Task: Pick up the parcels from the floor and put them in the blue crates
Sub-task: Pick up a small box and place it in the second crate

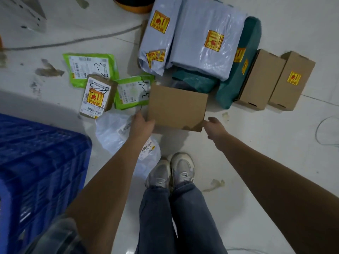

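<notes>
Blue crate [36, 162] seen nearest, at lower left on the floor [256, 143]. Beyond the shoes [172, 171], a plain brown cardboard box [177, 107] — unlabelled on its visible face — is gripped at its near corners: left hand [142, 123] on the left edge, right hand [215, 126] at the right corner, fingers curled. Farther off, grey mailers [192, 39] with yellow-red stickers are seen.
</notes>
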The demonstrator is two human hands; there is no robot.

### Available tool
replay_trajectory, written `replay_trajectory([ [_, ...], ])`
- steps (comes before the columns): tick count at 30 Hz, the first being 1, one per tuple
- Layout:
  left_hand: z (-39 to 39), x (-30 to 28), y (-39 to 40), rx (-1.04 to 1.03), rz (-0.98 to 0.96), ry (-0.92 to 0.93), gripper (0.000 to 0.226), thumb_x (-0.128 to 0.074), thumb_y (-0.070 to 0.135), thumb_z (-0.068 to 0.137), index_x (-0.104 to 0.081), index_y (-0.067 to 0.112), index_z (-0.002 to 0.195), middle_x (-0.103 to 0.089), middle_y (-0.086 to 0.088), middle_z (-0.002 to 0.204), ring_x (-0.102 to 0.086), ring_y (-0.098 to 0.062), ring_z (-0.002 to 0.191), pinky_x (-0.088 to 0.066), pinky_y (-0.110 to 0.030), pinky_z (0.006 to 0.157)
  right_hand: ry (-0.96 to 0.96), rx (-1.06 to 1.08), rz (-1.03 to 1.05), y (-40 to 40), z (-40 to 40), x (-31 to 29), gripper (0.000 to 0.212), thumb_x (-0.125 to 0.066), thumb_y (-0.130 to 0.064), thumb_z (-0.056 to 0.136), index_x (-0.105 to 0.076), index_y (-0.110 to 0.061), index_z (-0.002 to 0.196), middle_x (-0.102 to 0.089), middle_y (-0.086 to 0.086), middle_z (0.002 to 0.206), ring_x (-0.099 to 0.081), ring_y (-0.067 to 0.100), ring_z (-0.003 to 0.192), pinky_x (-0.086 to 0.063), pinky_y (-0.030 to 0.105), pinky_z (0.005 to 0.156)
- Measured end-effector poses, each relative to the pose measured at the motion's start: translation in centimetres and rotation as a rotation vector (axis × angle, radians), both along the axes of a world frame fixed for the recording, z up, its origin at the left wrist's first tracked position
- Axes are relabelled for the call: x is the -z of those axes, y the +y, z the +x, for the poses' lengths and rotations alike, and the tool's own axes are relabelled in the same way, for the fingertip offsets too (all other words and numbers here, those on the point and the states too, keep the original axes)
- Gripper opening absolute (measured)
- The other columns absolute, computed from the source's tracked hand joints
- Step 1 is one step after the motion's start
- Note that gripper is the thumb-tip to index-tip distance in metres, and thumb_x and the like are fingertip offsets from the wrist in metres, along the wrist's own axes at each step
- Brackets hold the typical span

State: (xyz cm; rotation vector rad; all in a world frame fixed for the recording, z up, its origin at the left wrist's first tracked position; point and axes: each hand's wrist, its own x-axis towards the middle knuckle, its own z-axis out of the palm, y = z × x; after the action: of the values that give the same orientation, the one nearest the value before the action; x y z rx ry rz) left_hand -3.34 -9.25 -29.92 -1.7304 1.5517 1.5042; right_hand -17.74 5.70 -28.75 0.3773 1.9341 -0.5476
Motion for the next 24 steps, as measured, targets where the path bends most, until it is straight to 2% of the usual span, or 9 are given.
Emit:
replay_trajectory([
  [4,-0.7,2.9,-0.6,0.029,0.039,-0.002,0.053,-0.052,0.016,0.082,-0.043,0.012,0.135,-0.054,-0.013,0.131,-0.052,-0.032,0.119,-0.042,-0.035,0.096,0.0,0.023,0.009,-0.9,-0.5,2.5,0.055,-0.046,-0.019,0.093,-0.032,-0.01,0.145,-0.046,0.01,0.139,-0.048,0.026,0.118,-0.04,0.033,0.097],
  [7,-1.3,3.6,-0.4,-0.064,0.107,0.013,0.045,-0.049,0.011,0.089,-0.047,0.01,0.133,-0.057,-0.011,0.129,-0.053,-0.028,0.117,-0.038,-0.029,0.09,-0.026,0.086,-0.018,-1.3,-0.4,3.1,0.042,-0.047,-0.015,0.092,-0.047,-0.005,0.132,-0.055,0.011,0.115,-0.052,0.019,0.091,-0.042,0.03,0.085],
  [10,-1.5,3.1,-0.4,-0.209,0.146,-0.003,0.043,-0.052,0.015,0.089,-0.05,0.006,0.131,-0.056,-0.012,0.13,-0.052,-0.028,0.118,-0.038,-0.028,0.087,-0.02,0.205,-0.022,-1.6,0.2,2.1,0.035,-0.05,-0.015,0.09,-0.046,-0.005,0.124,-0.054,0.009,0.099,-0.052,0.015,0.078,-0.048,0.033,0.079],
  [13,-0.6,1.5,-0.2,-0.306,0.195,0.002,0.045,-0.055,0.02,0.087,-0.052,0.006,0.13,-0.057,-0.012,0.129,-0.054,-0.029,0.115,-0.044,-0.034,0.091,-0.02,0.264,0.002,-1.3,1.5,-0.1,0.039,-0.049,-0.03,0.09,-0.038,-0.009,0.121,-0.051,0.011,0.108,-0.052,0.023,0.091,-0.05,0.041,0.084],
  [16,0.6,-1.2,-0.2,-0.358,0.182,0.014,0.047,-0.055,0.023,0.087,-0.049,0.01,0.132,-0.056,-0.008,0.128,-0.053,-0.025,0.111,-0.042,-0.033,0.083,-0.196,0.456,-0.009,-0.8,2.0,-3.1,0.053,-0.039,-0.051,0.088,-0.044,-0.01,0.121,-0.056,0.011,0.107,-0.055,0.027,0.094,-0.048,0.043,0.082],
  [18,1.2,-3.0,-0.4,-0.338,0.14,0.034,0.044,-0.053,0.02,0.09,-0.047,0.01,0.133,-0.055,-0.005,0.122,-0.049,-0.02,0.103,-0.037,-0.03,0.082,-0.298,0.55,-0.013,0.0,2.0,-5.0,0.065,-0.032,-0.061,0.088,-0.046,-0.006,0.12,-0.056,0.011,0.103,-0.055,0.03,0.098,-0.047,0.046,0.088],
  [19,1.3,-4.0,-0.5,-0.315,0.118,0.047,0.043,-0.052,0.019,0.091,-0.047,0.009,0.133,-0.053,-0.004,0.119,-0.047,-0.018,0.101,-0.036,-0.029,0.082,-0.325,0.606,-0.018,0.6,2.1,-5.7,0.074,-0.031,-0.068,0.086,-0.043,-0.006,0.124,-0.055,0.013,0.111,-0.054,0.033,0.105,-0.045,0.051,0.093],
  [22,1.4,-7.0,-0.5,-0.266,0.08,0.081,0.04,-0.052,0.019,0.092,-0.045,0.007,0.129,-0.051,-0.007,0.118,-0.044,-0.017,0.099,-0.035,-0.03,0.08,-0.397,0.755,-0.032,1.6,2.5,-7.8,0.095,-0.033,-0.081,0.075,-0.037,-0.007,0.135,-0.049,0.016,0.133,-0.049,0.037,0.119,-0.041,0.061,0.095],
  [24,1.2,-8.7,-0.5,-0.28,0.068,0.104,0.04,-0.054,0.021,0.091,-0.045,0.006,0.128,-0.05,-0.006,0.115,-0.044,-0.017,0.099,-0.033,-0.028,0.079,-0.427,0.787,-0.027,1.7,2.9,-9.2,0.092,-0.039,-0.08,0.071,-0.044,-0.009,0.13,-0.052,0.015,0.126,-0.05,0.034,0.117,-0.042,0.058,0.094],
])
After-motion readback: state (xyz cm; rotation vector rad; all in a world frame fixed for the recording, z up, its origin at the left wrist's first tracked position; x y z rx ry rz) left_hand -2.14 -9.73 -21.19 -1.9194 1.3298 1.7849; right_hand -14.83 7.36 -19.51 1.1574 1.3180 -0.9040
